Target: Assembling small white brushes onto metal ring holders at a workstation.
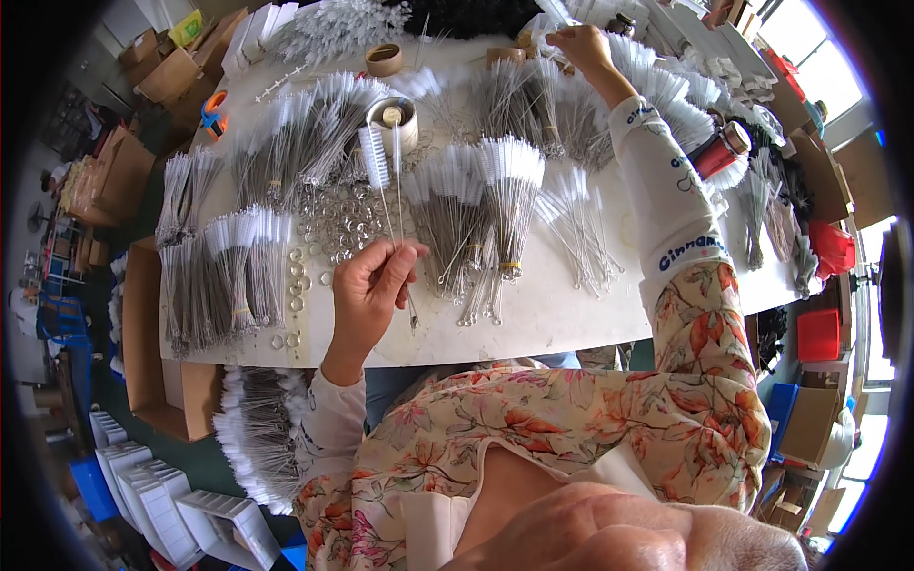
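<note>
My left hand (pixel 374 290) is closed over the table's near half, thumb against fingers. It pinches the thin wire stems of a pair of cleaning brushes (pixel 375 160), white bristles pointing up and away from me. My right hand (pixel 583 48) is stretched to the far right side of the table, fingers curled together beside a pale translucent strip (pixel 555 11). What those fingers hold is too small to make out. Just right of my left hand lies a banded bundle of brushes (pixel 512 190); loose brushes (pixel 576 228) lie beyond it. Metal rings (pixel 297 283) are scattered left of my left hand.
More brush bundles (pixel 238 262) cover the table's left side. Tape rolls (pixel 384 61) and orange-handled scissors (pixel 215 114) are farther back. A red cylindrical container (pixel 721 149) is by my right sleeve. An open cardboard box (pixel 143 328) stands off the left edge, near white plastic bins (pixel 224 523).
</note>
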### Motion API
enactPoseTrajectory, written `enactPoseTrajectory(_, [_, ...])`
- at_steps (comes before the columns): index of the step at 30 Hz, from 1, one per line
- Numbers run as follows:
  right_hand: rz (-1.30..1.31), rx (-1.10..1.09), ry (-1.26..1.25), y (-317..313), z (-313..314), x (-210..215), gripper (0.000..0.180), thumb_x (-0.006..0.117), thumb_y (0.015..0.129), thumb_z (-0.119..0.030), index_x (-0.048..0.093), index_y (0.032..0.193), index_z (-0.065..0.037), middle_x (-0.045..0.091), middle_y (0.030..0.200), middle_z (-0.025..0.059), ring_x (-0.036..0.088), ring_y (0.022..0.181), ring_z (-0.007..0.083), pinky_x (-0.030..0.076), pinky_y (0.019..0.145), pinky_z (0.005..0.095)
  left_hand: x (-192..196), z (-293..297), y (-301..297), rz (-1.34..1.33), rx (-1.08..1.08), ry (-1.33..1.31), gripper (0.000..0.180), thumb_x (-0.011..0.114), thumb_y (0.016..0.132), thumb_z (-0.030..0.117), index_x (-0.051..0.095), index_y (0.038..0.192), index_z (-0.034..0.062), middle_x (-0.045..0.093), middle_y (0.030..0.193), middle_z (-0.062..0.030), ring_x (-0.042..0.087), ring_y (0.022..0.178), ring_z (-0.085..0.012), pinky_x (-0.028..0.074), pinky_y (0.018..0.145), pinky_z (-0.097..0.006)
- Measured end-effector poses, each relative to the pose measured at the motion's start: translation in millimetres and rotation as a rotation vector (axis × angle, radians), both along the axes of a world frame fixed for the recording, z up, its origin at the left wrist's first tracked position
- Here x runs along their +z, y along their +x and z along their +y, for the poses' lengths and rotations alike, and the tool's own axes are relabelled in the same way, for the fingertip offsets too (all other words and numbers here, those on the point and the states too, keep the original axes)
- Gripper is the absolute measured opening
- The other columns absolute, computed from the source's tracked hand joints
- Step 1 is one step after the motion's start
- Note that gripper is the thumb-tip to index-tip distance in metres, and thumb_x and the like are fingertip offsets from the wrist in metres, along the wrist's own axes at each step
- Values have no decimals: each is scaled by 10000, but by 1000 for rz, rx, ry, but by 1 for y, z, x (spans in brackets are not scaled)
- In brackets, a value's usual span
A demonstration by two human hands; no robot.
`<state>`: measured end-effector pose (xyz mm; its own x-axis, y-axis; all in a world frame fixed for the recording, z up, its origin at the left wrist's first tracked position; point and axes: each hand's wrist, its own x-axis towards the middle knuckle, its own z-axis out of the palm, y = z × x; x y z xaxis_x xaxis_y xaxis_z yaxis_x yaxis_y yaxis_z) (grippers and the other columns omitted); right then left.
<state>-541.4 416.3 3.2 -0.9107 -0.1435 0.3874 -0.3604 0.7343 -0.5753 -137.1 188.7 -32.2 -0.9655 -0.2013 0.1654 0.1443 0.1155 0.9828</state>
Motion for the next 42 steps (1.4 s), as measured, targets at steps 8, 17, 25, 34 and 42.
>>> enactPoseTrajectory(8, [-230,-182,244,-3,19,-47,407,617,714,-536,698,653,-142,669,765,92,643,758,282,499,715,397,-26,-18,16,-110,142,46,235,538,909,186,640,890,-26,532,629,-8,448,493,-28,360,427,-171])
enactPoseTrajectory(17, [-291,-290,-24,-37,5,-96,423,803,585,-409,696,791,-55,662,774,97,619,653,181,493,620,303,-48,-34,12,-187,186,131,230,541,906,175,633,882,-34,531,642,-11,442,492,-28,361,424,-167])
enactPoseTrajectory(25, [-517,-245,-354,-29,23,-77,295,801,598,-233,687,786,-36,614,705,54,564,616,144,471,555,298,-50,-31,13,-161,147,167,231,544,905,180,631,889,-34,537,650,-16,448,494,-29,365,423,-167])
enactPoseTrajectory(34, [72,-35,-407,97,48,-4,252,499,900,-254,633,867,-43,550,668,21,515,620,103,433,589,239,-20,2,7,-1,42,111,168,486,923,100,565,997,-28,537,688,-25,506,512,-62,397,448,-185])
enactPoseTrajectory(42, [-611,863,-1103,282,-7,-8,231,478,925,-248,540,954,-27,542,1079,112,527,1023,197,450,878,376,0,89,-49,341,-50,-64,219,580,838,5,549,1054,-13,568,730,-55,551,524,-90,440,456,-205])
